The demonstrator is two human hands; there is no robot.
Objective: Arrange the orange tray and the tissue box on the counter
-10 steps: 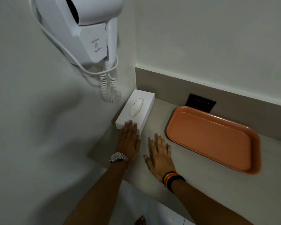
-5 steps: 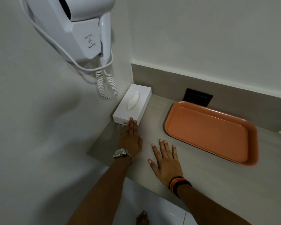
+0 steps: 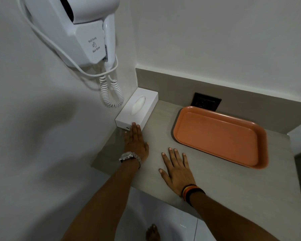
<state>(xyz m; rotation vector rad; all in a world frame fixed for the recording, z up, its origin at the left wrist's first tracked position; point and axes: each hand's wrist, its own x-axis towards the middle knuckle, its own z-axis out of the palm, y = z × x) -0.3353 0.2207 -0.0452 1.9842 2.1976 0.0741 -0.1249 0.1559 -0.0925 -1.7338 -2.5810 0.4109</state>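
while i watch through the head camera, my left hand [image 3: 135, 144] lies flat and open on the counter [image 3: 224, 180], fingertips touching the near end of the tissue box [image 3: 137, 108], gripping nothing. that white box sits in the corner against the left wall, under the wall hair dryer [image 3: 80, 32]. my right hand [image 3: 176, 168] rests palm down, fingers spread, empty, near the orange tray [image 3: 219, 136] but apart from it. the tray lies flat toward the back wall, below a dark socket [image 3: 206, 101].
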